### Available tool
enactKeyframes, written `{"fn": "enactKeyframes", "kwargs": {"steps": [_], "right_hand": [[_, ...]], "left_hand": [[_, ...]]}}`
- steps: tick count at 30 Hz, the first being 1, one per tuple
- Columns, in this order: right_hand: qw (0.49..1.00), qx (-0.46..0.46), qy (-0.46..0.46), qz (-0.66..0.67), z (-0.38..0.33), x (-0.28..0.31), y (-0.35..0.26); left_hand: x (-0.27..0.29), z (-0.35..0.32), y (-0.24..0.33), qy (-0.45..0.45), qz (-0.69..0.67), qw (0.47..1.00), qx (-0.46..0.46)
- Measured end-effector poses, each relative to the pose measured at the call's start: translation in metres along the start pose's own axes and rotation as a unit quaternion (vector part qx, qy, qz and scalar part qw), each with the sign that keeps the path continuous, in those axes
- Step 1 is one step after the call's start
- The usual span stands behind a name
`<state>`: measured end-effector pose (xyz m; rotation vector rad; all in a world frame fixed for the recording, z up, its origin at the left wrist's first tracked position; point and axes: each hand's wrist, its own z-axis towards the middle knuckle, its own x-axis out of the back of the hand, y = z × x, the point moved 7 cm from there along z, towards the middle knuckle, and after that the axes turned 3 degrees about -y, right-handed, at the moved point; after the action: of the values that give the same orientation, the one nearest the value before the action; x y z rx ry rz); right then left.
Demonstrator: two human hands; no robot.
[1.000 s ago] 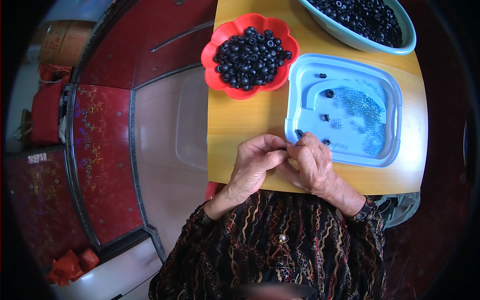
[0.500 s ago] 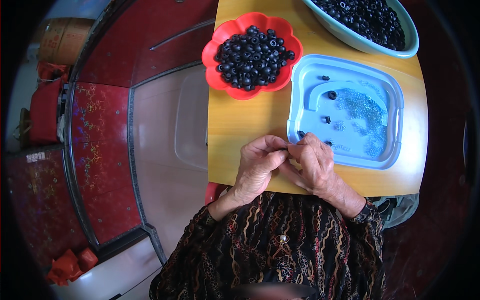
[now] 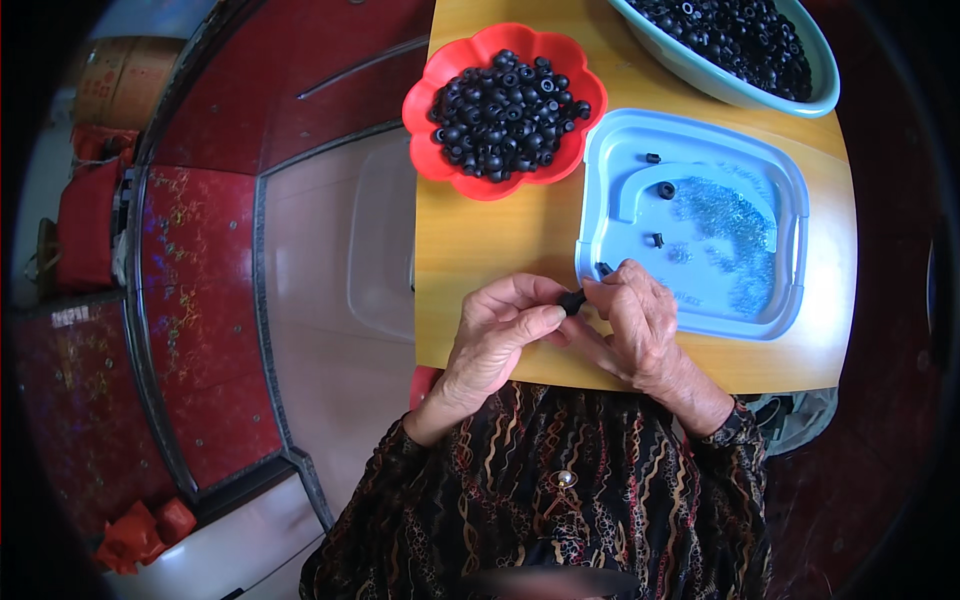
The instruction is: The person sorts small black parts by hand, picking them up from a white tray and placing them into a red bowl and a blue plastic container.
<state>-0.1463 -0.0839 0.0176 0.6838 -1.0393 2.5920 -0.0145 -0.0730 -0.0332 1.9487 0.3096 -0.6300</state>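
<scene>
My left hand (image 3: 508,325) pinches a small black rubber part (image 3: 572,302) between thumb and fingertips, just off the front left corner of the blue tray. Close against that part's right end are the bent, closed fingers of my right hand (image 3: 640,318); whatever lies between its fingertips is too small or hidden to make out. In the light blue tray (image 3: 612,215) are many tiny clear ring-like beads (image 3: 728,220), spread mostly to the right. Along its left side lie a few loose black parts, including a round one (image 3: 665,190) and a spool-shaped one (image 3: 657,240).
A red flower-shaped bowl (image 3: 425,105) heaped with black rounded parts (image 3: 505,115) stands at the back left of the wooden table (image 3: 470,240). At the back right, a large pale green basin (image 3: 735,95) holds more black pieces. The table's front edge runs beneath my wrists.
My left hand has shifted slightly left and turned, so the black part between the hands now shows more. The right hand has moved a little to the right.
</scene>
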Motion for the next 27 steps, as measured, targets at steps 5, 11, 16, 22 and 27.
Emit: {"fn": "enactKeyframes", "kwargs": {"steps": [5,11,16,22,27], "right_hand": [[1.000,0.022,0.002,0.012,-0.001,-0.004,-0.006],[0.996,0.031,-0.016,0.085,0.012,-0.001,-0.018],[0.958,-0.033,-0.036,0.284,0.011,-0.002,-0.009],[0.910,-0.139,-0.060,0.386,0.009,-0.007,-0.004],[0.896,-0.182,-0.072,0.398,0.004,-0.009,-0.003]], "left_hand": [[0.000,-0.007,0.011,0.004,0.067,0.998,0.000],[0.001,-0.023,0.019,0.011,0.057,0.997,-0.047],[-0.006,-0.036,0.030,0.024,0.078,0.991,-0.108],[-0.008,-0.042,0.033,0.018,0.143,0.975,-0.172],[-0.007,-0.045,0.025,0.024,0.153,0.974,-0.167]]}}
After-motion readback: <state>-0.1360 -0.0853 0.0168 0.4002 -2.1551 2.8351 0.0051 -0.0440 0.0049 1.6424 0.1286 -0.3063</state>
